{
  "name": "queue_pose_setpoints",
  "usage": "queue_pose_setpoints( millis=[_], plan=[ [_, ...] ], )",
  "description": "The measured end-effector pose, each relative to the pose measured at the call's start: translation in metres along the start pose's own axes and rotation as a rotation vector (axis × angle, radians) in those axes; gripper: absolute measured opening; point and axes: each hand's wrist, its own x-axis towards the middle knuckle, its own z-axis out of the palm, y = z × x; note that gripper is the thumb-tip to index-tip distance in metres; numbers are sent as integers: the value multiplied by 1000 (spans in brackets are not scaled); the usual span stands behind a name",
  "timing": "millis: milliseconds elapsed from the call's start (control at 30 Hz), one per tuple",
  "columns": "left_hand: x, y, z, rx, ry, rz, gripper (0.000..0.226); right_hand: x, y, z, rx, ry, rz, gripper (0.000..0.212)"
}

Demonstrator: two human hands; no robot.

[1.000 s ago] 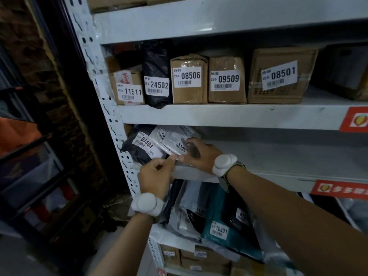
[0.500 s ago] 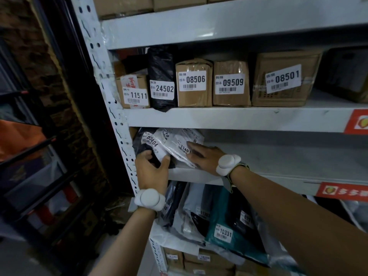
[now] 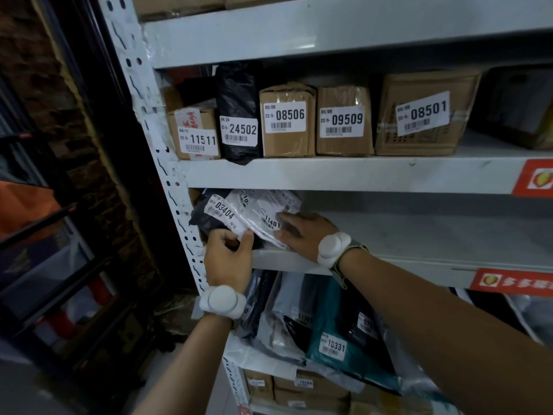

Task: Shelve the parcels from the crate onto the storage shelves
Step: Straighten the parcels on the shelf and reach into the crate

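At the left end of the middle shelf (image 3: 389, 235) lean a dark soft parcel labelled 03404 (image 3: 209, 217) and a white plastic parcel labelled 11401 (image 3: 263, 214). My left hand (image 3: 229, 256) curls its fingers around the lower edge of these parcels, thumb against the white one. My right hand (image 3: 302, 232) lies with fingers spread flat on the white parcel's right side, pressing it toward the upright. Both wrists wear white bands. The crate is out of view.
The upper shelf (image 3: 344, 172) holds a row of labelled cartons and a black bag (image 3: 239, 115). Below, soft parcels lean together, among them a teal one labelled 10331 (image 3: 332, 345). The perforated white upright (image 3: 176, 205) stands left; dark racks (image 3: 59, 235) beyond it.
My left hand has slid from the white parcel's lower corner to under the dark parcel. The white parcel is pushed further left against the dark one. My right hand stays pressed on it.
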Motion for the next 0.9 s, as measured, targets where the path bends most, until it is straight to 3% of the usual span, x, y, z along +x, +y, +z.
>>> queue_pose_setpoints(
  millis=[300, 533, 700, 900],
  plan=[
    [-20, -4, -10, 50, -64, 62, 28, -11, -9, -3, -13, 93, 82, 62],
    [-31, 8, -18, 127, -140, 158, 23, -45, -15, -7, 123, 211, 76, 38],
    [-55, 13, -8, 240, -286, 334, 22, -80, 4, -12, -32, 241, 5, 35],
    [-101, 22, 29, 300, -672, 418, 18, -153, 56, -41, -334, 389, -166, 36]
  ],
)
